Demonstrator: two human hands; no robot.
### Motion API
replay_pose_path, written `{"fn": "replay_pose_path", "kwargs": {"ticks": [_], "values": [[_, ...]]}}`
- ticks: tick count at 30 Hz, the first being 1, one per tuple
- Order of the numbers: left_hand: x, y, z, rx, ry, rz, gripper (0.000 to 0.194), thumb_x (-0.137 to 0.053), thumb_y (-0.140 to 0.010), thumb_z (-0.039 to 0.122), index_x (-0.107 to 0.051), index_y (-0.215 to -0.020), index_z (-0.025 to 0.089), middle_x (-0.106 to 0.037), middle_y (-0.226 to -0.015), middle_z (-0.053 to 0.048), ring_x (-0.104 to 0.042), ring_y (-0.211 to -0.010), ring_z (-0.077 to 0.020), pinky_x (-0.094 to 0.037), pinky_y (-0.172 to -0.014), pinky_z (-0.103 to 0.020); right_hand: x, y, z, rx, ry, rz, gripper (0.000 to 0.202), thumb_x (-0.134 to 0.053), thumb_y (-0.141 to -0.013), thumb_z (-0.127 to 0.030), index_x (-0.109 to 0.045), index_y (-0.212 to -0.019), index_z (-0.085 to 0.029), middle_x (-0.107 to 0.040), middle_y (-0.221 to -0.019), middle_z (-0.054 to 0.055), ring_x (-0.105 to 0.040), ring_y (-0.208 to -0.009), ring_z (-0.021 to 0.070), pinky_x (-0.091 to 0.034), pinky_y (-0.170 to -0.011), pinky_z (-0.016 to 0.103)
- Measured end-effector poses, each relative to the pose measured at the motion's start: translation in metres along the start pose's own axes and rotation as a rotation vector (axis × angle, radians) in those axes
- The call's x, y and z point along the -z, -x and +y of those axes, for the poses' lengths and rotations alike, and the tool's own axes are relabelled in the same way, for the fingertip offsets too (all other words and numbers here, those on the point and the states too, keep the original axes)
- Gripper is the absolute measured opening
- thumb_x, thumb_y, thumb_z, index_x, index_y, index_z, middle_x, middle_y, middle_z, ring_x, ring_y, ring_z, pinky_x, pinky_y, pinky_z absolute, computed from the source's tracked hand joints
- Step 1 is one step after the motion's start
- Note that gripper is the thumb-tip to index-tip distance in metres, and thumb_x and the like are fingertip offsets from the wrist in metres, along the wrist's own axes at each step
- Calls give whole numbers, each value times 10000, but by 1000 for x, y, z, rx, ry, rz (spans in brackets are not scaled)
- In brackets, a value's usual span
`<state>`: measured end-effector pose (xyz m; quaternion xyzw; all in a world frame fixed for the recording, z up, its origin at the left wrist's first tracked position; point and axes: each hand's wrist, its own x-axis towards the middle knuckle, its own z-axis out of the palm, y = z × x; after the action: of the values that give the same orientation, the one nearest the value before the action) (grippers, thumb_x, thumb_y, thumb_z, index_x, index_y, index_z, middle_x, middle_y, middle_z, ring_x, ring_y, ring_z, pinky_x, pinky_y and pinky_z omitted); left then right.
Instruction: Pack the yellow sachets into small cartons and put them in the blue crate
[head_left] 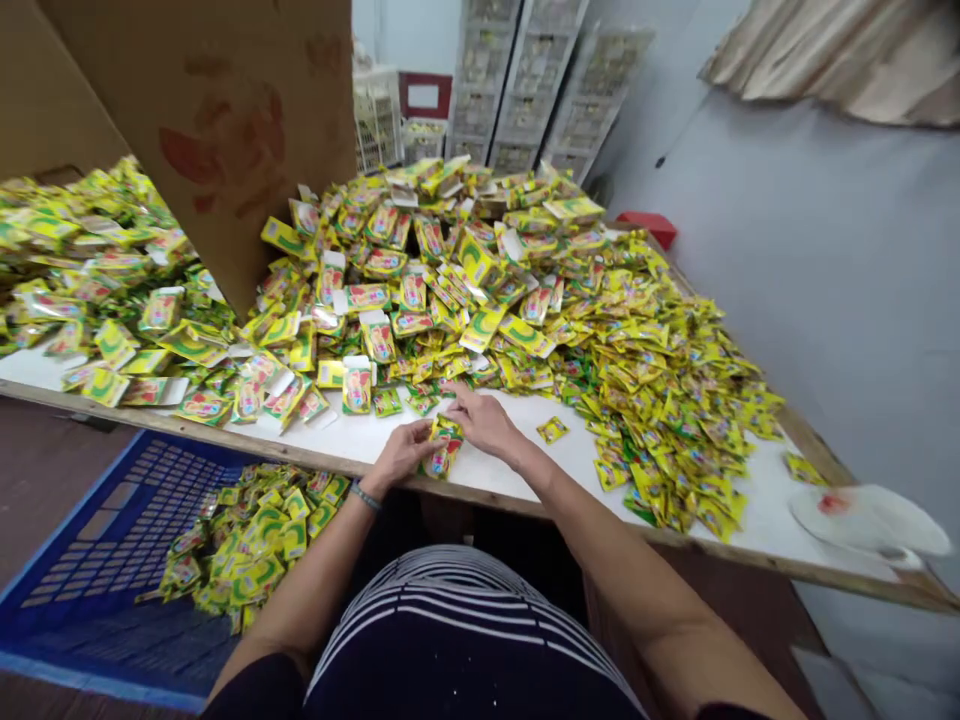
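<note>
At the table's front edge, my left hand (405, 452) grips a small yellow-and-green printed carton (444, 448) by its left side. My right hand (484, 422) is closed at the carton's upper right edge, thumb against it and the index finger reaching forward. Its fingers partly cover the carton's top end, so I cannot see whether the flap is open. Just beyond lie small green-and-yellow sachets (388, 402) and a carton with its white flap up (357, 388). A single yellow sachet (553, 430) lies to the right of my right hand.
A heap of cartons (412, 285) spreads across the white table (517, 480), with piled yellow sachets (675, 400) on the right. A cardboard box (225, 130) stands at left. Below is a blue crate (90, 560) of filled cartons or packets. A white plate (862, 520) sits at right.
</note>
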<state>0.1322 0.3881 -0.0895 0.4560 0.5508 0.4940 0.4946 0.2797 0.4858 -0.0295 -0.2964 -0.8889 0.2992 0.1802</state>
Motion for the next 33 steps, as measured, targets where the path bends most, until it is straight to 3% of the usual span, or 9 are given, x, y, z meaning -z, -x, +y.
{"fn": "replay_pose_path", "kwargs": {"ticks": [4,7,12,14,19,22,26,29,33], "values": [[-1,1,-6,-9,69,20,543,-798,-687,542,-689,-1036,142,-659,-725,-17,-626,-726,-179,-514,-708,-294,-11,6,-8,-25,138,-92,439,-541,-889,-166,-572,-1322,-224,-762,-850,48,-686,-735,218,-434,-655,278],[2,3,-8,-31,12,43,481,-778,-717,519,-691,-1010,148,-668,-761,-20,-619,-731,-166,-505,-705,-283,-19,9,-11,-1,72,-107,463,-524,-897,-172,-524,-1358,-217,-754,-853,39,-682,-740,217,-454,-665,286],[7,10,-11,-24,-21,185,490,-787,-723,482,-624,-1066,172,-683,-791,-18,-641,-736,-168,-509,-697,-280,-18,19,7,-22,-153,349,215,-548,-923,-315,-667,-1085,-238,-726,-1026,86,-669,-959,232,-519,-862,363],[6,12,-14,-23,16,232,585,-798,-717,474,-541,-1166,200,-682,-799,-2,-659,-737,-164,-514,-714,-279,-21,27,18,-58,-213,403,203,-588,-892,-376,-704,-962,-225,-707,-1035,106,-660,-973,243,-530,-865,380],[-2,16,-18,-72,-46,282,630,-782,-748,447,-428,-1224,234,-703,-885,-12,-691,-783,-166,-521,-768,-287,-35,45,37,-185,-393,321,267,-623,-854,-471,-727,-852,-225,-721,-952,75,-667,-876,211,-543,-803,348],[-3,16,-18,-105,-76,279,562,-765,-767,445,-470,-1192,225,-702,-902,-19,-695,-805,-169,-525,-780,-290,-38,46,40,-211,-430,283,295,-665,-820,-510,-714,-786,-221,-729,-862,58,-666,-830,209,-541,-820,354],[-3,14,-16,-127,-110,227,539,-751,-779,455,-527,-1204,211,-699,-843,-7,-684,-787,-166,-523,-765,-287,-34,40,38,-193,-480,372,284,-684,-810,-487,-741,-888,-220,-739,-962,65,-672,-855,202,-543,-811,341],[-4,14,-13,-131,-158,193,519,-728,-799,459,-556,-1219,207,-708,-828,-7,-675,-767,-163,-518,-755,-283,-36,38,36,-119,-447,242,274,-676,-821,-488,-757,-831,-227,-742,-941,65,-667,-850,203,-531,-781,327],[-6,15,-13,-105,-219,169,386,-695,-820,461,-622,-1111,218,-726,-876,-20,-690,-839,-181,-515,-782,-287,-42,43,34,-185,-460,190,303,-642,-855,-499,-762,-882,-222,-753,-917,53,-671,-833,198,-524,-782,322]]}}
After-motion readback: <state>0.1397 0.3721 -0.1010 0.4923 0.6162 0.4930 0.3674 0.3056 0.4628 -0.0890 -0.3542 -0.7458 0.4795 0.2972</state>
